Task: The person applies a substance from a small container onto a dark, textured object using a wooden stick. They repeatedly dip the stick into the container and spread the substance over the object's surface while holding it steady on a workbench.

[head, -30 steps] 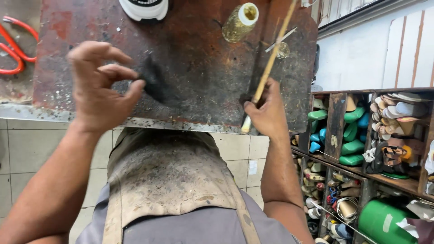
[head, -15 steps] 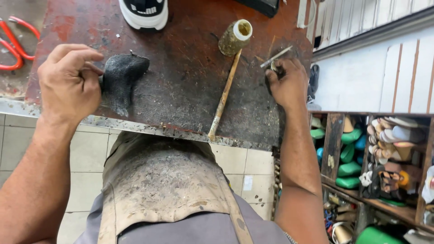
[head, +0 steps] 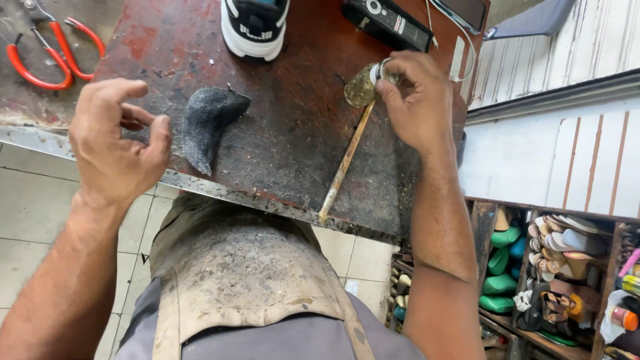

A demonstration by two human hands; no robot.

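My left hand [head: 117, 143] hovers over the front left of the worn red-brown workbench [head: 293, 153], fingers loosely curled and holding nothing. Just to its right, a dark grey curved shoe piece [head: 207, 127] lies flat on the bench. My right hand [head: 417, 100] pinches the white-rimmed mouth of a small yellowish glass jar [head: 361, 87]. A long wooden stick [head: 343, 167] runs from the jar down to the bench's front edge.
A black-and-white sneaker [head: 257, 27] stands at the back of the bench, with a black device [head: 387, 23] and a cable beside it. Red-handled cutters [head: 47, 57] lie at the far left. Shelves of shoes and soles [head: 553, 267] stand low on the right. A stained apron [head: 247, 267] covers my lap.
My left hand has let go of the dark grey piece, which now rests on the bench. My right hand moved left from a small metal tool onto the jar's mouth.
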